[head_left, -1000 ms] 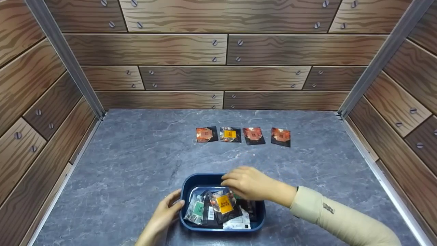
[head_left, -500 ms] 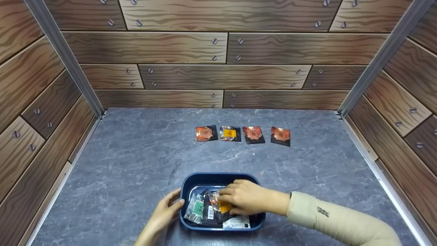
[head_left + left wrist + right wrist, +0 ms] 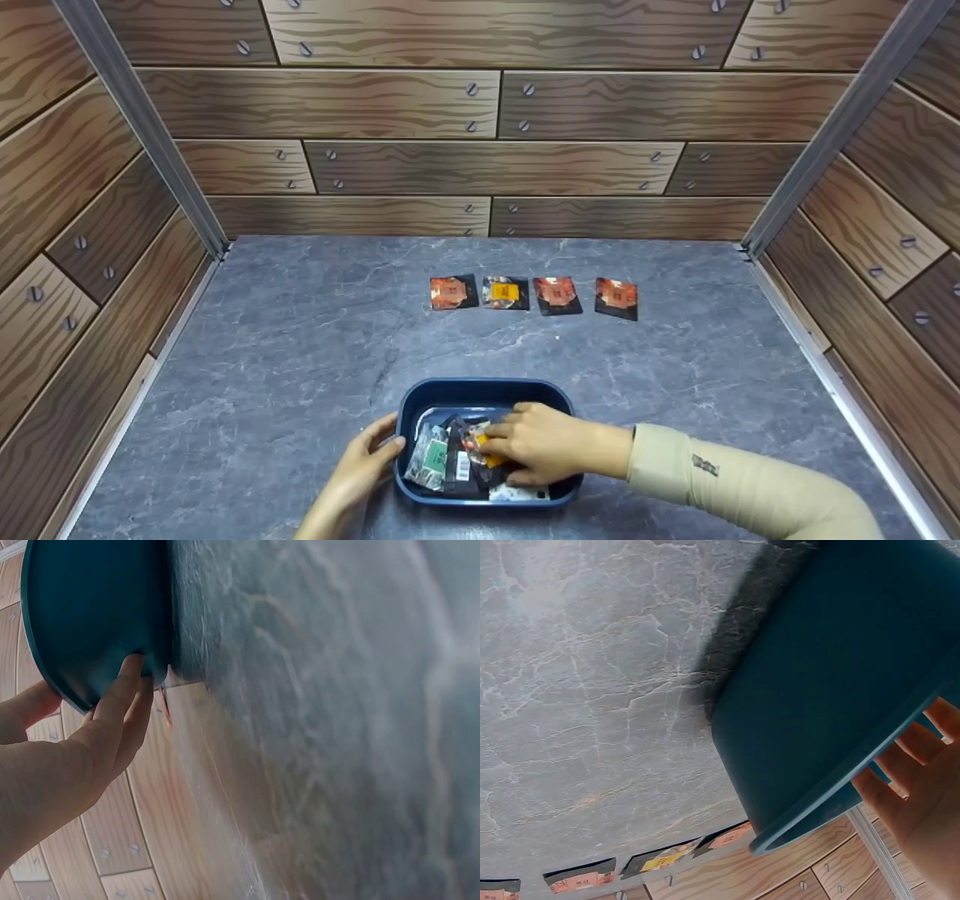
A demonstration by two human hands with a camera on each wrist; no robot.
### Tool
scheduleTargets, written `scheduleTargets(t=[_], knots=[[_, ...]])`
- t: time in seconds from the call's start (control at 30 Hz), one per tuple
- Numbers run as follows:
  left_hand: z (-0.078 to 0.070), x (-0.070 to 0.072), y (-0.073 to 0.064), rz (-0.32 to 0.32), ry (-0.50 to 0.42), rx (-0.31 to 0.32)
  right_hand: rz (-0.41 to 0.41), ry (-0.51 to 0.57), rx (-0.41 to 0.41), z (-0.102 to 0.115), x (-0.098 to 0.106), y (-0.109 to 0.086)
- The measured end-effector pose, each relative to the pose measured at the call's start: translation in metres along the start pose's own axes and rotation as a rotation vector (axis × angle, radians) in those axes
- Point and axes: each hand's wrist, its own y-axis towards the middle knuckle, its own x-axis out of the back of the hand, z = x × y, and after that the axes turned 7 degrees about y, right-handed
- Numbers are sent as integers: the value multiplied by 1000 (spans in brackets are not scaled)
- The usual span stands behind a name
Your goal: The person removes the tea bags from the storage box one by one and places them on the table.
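A dark blue plastic bin (image 3: 487,504) stands at the near middle of the table with several small packets in it. My left hand (image 3: 360,465) holds its left end, thumb at the rim and fingers against the outer wall (image 3: 97,607). My right hand (image 3: 544,442) reaches down inside, its fingers over a packet with an orange-yellow label (image 3: 487,448). Whether they pinch that packet is hidden. Left of it lie a black packet with a barcode (image 3: 462,466) and a clear-looking packet with a green label (image 3: 433,456). A white packet (image 3: 517,493) shows below my right hand.
Across the far part of the table lie a red-labelled packet (image 3: 453,292), a yellow-labelled packet (image 3: 505,292) and two more red packets, the nearer one (image 3: 557,295) and the rightmost one (image 3: 616,298). Wood-patterned walls (image 3: 495,165) enclose the grey table (image 3: 285,352).
My right hand has come down from above the bin's far side onto the orange-yellow-labelled packet, its fingers now covering part of it. My left hand keeps its place on the bin.
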Motion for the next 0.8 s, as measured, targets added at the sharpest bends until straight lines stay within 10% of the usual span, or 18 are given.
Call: scheduleTargets(t=[0.8], knots=[[0, 1, 1, -8, 32, -9, -368, -49, 44, -2, 22, 0]])
